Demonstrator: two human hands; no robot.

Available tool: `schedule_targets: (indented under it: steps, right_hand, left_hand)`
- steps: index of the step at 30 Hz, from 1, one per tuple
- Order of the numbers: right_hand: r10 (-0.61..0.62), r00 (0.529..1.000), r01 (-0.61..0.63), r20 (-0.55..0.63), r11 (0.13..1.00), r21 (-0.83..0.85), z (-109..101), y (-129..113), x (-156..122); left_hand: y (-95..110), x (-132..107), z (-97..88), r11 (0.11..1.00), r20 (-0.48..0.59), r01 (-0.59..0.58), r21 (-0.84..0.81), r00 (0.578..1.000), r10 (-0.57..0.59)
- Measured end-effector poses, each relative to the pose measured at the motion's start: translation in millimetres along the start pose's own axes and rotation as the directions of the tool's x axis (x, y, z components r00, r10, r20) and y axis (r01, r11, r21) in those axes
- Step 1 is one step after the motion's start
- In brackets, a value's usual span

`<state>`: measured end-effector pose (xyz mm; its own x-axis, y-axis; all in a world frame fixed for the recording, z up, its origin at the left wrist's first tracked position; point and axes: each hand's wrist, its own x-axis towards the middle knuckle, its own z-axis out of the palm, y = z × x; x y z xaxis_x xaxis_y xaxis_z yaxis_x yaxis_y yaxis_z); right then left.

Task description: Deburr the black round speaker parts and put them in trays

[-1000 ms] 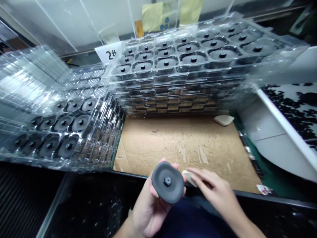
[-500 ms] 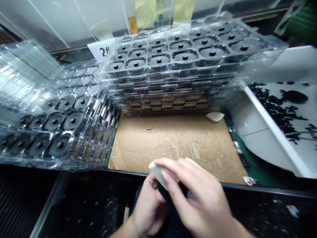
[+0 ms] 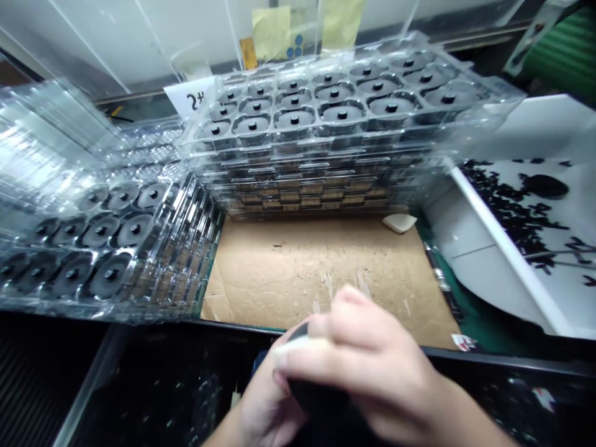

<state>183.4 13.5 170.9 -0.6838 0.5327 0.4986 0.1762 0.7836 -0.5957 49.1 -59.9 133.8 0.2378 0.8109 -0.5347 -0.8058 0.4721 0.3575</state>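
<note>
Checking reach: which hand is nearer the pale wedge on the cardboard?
Right. The right hand is below the pale wedge in view, apart; the left hand is lower and farther left.

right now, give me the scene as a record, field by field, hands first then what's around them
left hand: holds a dark disc, mostly hidden
right hand: bent over the disc, apparently holding a pale piece, blurred
cardboard: flat, beyond the hands
pale wedge: on the cardboard, far right
left tray stack: clear plastic, round dark parts in top tray
back tray stack: the same
white bin: at right, holding small black pieces

Disc (image 3: 298, 333) partly behind right grip (image 3: 367, 357)
</note>
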Motion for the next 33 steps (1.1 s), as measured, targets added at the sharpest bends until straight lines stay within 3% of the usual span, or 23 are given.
schedule_targets:
  steps: [2,4,6,7,11,14,16,17,19,21,22,24,26,29,31,33]
  right_hand:
    - [0.171,0.983,-0.171,-0.06,0.985,0.004,3.8,19.6,-3.3]
    - [0.427,0.897,-0.432,-0.116,0.902,-0.019,13.3,38.1,-22.6]
    - [0.588,0.807,-0.589,-0.055,0.808,0.011,29.5,50.3,-51.9]
    - [0.62,0.785,-0.619,-0.003,0.784,0.032,38.8,53.5,-67.2]
    - [0.626,0.775,-0.631,0.086,0.774,0.057,60.9,53.4,-107.5]
    - [0.672,0.74,-0.672,0.018,0.739,0.045,43.9,43.2,-102.1]
    - [0.667,0.734,-0.669,-0.128,0.743,0.035,24.2,29.1,-84.4]
    - [0.614,0.763,-0.622,-0.205,0.783,0.03,15.7,20.6,-73.3]
    - [0.391,0.876,-0.408,-0.28,0.913,-0.001,5.5,4.5,-51.3]
    - [0.204,0.957,-0.214,-0.206,0.976,-0.03,4.1,-5.2,-34.7]
    - [0.192,0.971,-0.202,-0.144,0.978,-0.06,5.3,-7.1,-29.7]
    - [0.287,0.955,-0.296,-0.075,0.94,-0.171,8.9,-7.0,-25.6]
    - [0.336,0.934,-0.355,-0.118,0.907,-0.228,13.0,-5.0,-25.9]
    - [0.288,0.933,-0.308,-0.214,0.949,-0.067,19.9,1.2,-27.2]
    - [0.409,0.9,-0.403,-0.154,0.913,0.068,24.2,12.4,-30.0]
    - [0.562,0.826,-0.554,-0.04,0.823,0.122,29.2,29.6,-38.9]
  left_hand:
    - [1.5,-2.2,-5.5,0.998,0.063,0.006,-0.066,0.998,-0.002]
    - [2.2,-4.1,-12.1,0.988,0.125,0.048,-0.145,0.992,-0.03]
    - [1.8,-4.8,-16.5,0.981,0.137,0.058,-0.185,0.99,-0.033]
    - [1.4,-4.6,-17.4,0.98,0.131,0.061,-0.191,0.991,-0.036]
    - [-0.1,-1.5,-14.8,0.978,0.14,0.082,-0.191,0.989,-0.055]
    - [-1.5,0.5,-12.2,0.986,0.169,0.069,-0.154,0.985,-0.042]
    - [-4.0,1.0,-12.0,0.992,0.178,0.044,-0.118,0.984,-0.022]
    - [-5.8,1.2,-12.4,0.994,0.177,0.03,-0.105,0.984,-0.011]
    - [-9.3,1.3,-14.2,0.997,0.134,0.001,-0.08,0.991,0.01]
    - [-11.3,1.2,-16.7,0.998,0.04,-0.04,-0.056,0.998,0.043]
    - [-11.4,1.1,-17.9,0.997,-0.012,-0.064,-0.04,0.998,0.064]
    - [-10.1,0.9,-20.0,0.995,-0.087,-0.102,-0.009,0.991,0.101]
    - [-8.2,1.1,-20.6,0.992,-0.105,-0.123,0.016,0.987,0.124]
    - [-6.1,2.9,-20.0,0.985,-0.078,-0.163,0.065,0.983,0.167]
    - [-4.7,3.9,-21.1,0.981,-0.086,-0.172,0.088,0.98,0.179]
    - [-2.4,3.0,-24.8,0.984,-0.104,-0.168,0.064,0.979,0.174]
